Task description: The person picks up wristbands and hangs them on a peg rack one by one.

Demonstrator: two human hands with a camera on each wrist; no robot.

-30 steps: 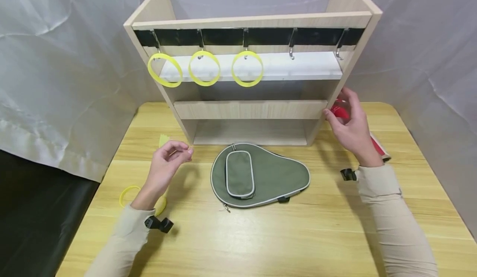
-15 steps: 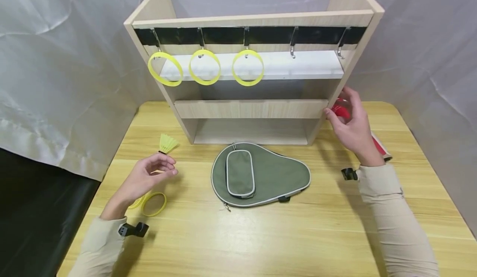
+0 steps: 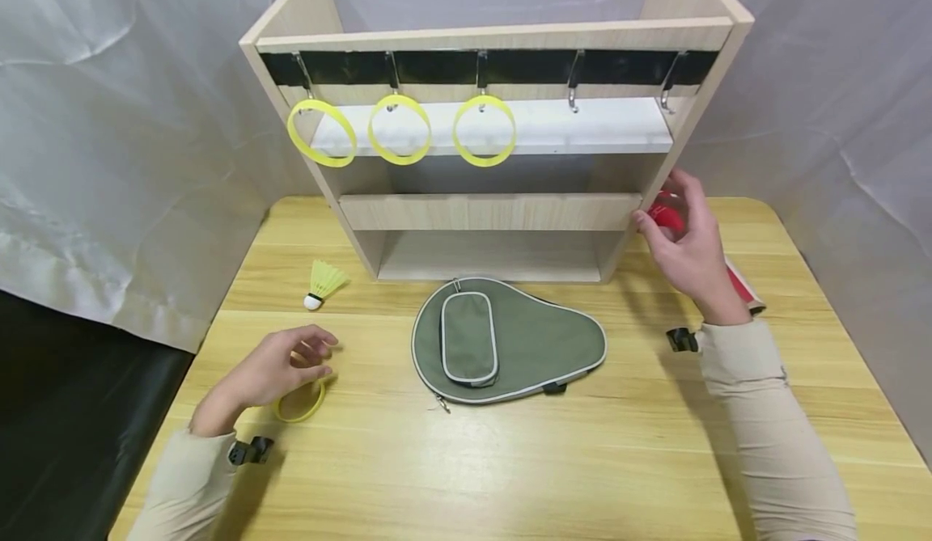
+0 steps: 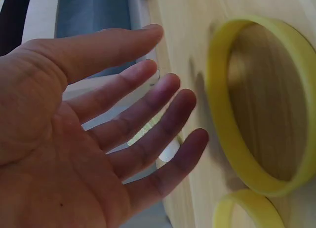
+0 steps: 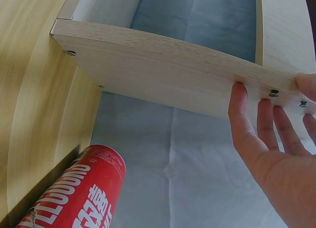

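My left hand (image 3: 280, 365) hovers low over the table at the left, palm inward and fingers loosely bent, holding nothing. Beneath its fingertips lies a yellow ring (image 3: 300, 412); the left wrist view shows this ring (image 4: 217, 90) beside the fingers and a second yellow ring (image 4: 251, 203) partly cut off. A yellow shuttlecock (image 3: 320, 284) with a white tip lies beyond the hand. My right hand (image 3: 688, 242) holds the right side panel of the wooden shelf (image 5: 163, 65), fingertips on its outer face and thumb at its front edge.
Three yellow rings (image 3: 484, 161) hang from the shelf's left and middle hooks; two hooks (image 3: 573, 104) at the right carry none. A green paddle-shaped zip case (image 3: 539, 339) lies before the shelf. A red can (image 5: 91, 188) is beside the shelf's right side, partly hidden by my right hand in the head view.
My left hand has moved left and toward me, from beside the shuttlecock to over the rings, uncovering the shuttlecock. My right hand has stayed on the shelf.
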